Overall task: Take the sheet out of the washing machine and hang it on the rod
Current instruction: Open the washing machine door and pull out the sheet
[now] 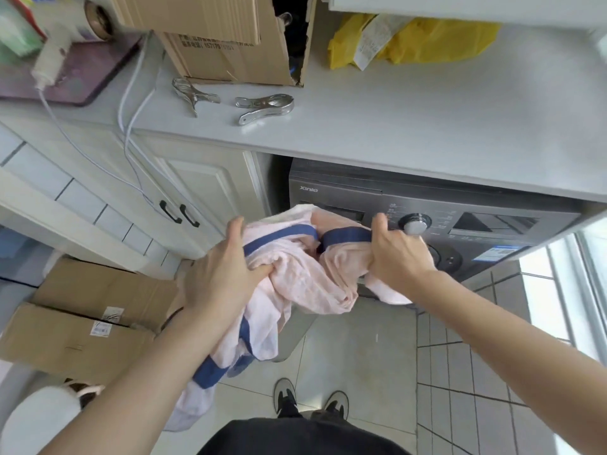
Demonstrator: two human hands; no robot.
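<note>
Holding the crumpled pale-pink cotton sheet with navy-blue border (295, 274) bunched before the dark-grey front-loading washing machine (460, 221), our left hand (220, 274) and right hand (399, 251) each grip a fistful, keeping it off the floor.

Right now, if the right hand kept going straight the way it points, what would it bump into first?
Most likely the washing machine: the right hand, gripping the sheet, points at its control panel, with the silver dial just beyond the knuckles. Depth is hard to judge from above.
</note>
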